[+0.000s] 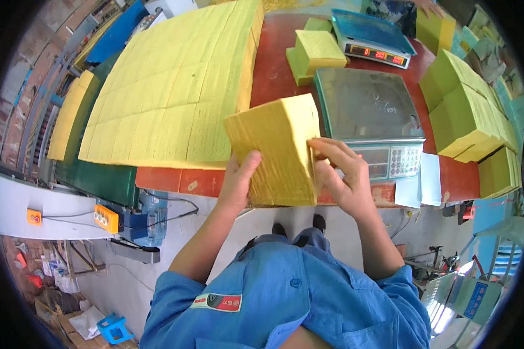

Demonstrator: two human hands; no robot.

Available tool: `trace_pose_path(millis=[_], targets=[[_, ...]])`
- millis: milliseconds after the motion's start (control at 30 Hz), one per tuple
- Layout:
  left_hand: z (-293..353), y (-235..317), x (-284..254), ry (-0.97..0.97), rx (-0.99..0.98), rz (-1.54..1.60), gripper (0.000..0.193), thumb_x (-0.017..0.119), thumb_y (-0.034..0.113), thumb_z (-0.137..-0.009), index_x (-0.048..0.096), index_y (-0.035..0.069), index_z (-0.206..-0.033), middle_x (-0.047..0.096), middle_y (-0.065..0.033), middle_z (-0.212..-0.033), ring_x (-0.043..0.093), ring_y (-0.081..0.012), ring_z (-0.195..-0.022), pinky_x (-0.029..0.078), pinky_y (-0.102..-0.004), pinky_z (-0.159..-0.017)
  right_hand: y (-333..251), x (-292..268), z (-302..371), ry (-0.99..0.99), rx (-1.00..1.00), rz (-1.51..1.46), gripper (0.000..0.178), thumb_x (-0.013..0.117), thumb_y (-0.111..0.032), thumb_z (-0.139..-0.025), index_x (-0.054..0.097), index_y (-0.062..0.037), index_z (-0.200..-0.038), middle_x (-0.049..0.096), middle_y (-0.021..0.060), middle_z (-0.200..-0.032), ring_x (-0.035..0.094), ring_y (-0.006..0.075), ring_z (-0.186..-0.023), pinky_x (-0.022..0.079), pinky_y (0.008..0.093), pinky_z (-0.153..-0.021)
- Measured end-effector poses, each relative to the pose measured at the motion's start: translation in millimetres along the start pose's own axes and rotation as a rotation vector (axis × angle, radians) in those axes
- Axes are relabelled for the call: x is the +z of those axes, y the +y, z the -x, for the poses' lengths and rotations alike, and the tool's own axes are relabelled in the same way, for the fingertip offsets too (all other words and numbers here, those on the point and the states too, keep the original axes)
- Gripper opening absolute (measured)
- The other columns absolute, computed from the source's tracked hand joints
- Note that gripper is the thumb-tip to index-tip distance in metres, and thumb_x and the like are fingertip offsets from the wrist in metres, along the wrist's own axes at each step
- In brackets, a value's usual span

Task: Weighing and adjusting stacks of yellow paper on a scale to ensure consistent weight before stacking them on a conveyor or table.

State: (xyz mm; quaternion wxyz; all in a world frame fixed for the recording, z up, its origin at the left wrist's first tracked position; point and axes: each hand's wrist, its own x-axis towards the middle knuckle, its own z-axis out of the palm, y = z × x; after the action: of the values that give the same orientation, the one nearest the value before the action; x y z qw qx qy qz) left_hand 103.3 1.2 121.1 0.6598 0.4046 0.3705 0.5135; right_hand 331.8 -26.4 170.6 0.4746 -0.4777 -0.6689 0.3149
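A thick stack of yellow paper sheets [273,154] is held up, tilted, in front of my body at the red table's near edge. My left hand [239,180] grips its lower left side, thumb on the face toward me and fingers hidden behind. My right hand [343,177] is closed at the stack's right side, fingertips pinching its edge. Just beyond my right hand lies a scale with a dark flat pan [367,104] and a keypad. Left of the held stack, a broad block of yellow paper stacks [169,93] covers the table.
A second scale with a blue pan [372,32] stands farther back, beside small yellow stacks [320,49]. More yellow stacks [468,116] line the right side. At the far right, another person's hand [429,7] rests on a stack. White papers [419,183] hang over the near edge.
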Motion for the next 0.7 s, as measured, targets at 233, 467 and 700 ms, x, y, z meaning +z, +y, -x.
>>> trace_pose_path(millis=[233,467,700], targets=[[-12,-25,39,-0.217,-0.340,0.648,0.064,0.039,0.050,-0.100,0.030,0.009,-0.149,0.043,-0.0142,-0.146,0.049,-0.0310,-0.128,0.044,-0.0467,-0.105,-36,-41,9,0.030,-0.224,0.253,0.024,0.066,-0.003,-0.080,0.067,-0.0006,-0.104,0.067,0.0151,-0.106,0.062,0.0289,-0.085,0.050,0.0371,-0.076],[-34,-26,103,-0.348,-0.457,0.688,0.071,0.041,0.061,-0.095,0.031,0.017,-0.150,0.040,-0.0121,-0.149,0.045,-0.0330,-0.132,0.040,-0.0535,-0.106,-36,-107,32,0.204,-0.241,0.279,0.034,0.067,-0.003,-0.078,0.062,0.0054,-0.111,0.065,0.0192,-0.110,0.063,0.0340,-0.097,0.051,0.0390,-0.084],[-55,-25,135,-0.205,-0.192,0.281,0.068,0.035,0.057,-0.100,0.041,0.005,-0.142,0.052,-0.0120,-0.138,0.052,-0.0256,-0.124,0.043,-0.0413,-0.103,-8,-151,23,0.142,-0.086,0.400,0.040,0.060,-0.015,-0.089,0.057,0.0061,-0.123,0.064,0.0203,-0.112,0.062,0.0300,-0.106,0.048,0.0368,-0.090]])
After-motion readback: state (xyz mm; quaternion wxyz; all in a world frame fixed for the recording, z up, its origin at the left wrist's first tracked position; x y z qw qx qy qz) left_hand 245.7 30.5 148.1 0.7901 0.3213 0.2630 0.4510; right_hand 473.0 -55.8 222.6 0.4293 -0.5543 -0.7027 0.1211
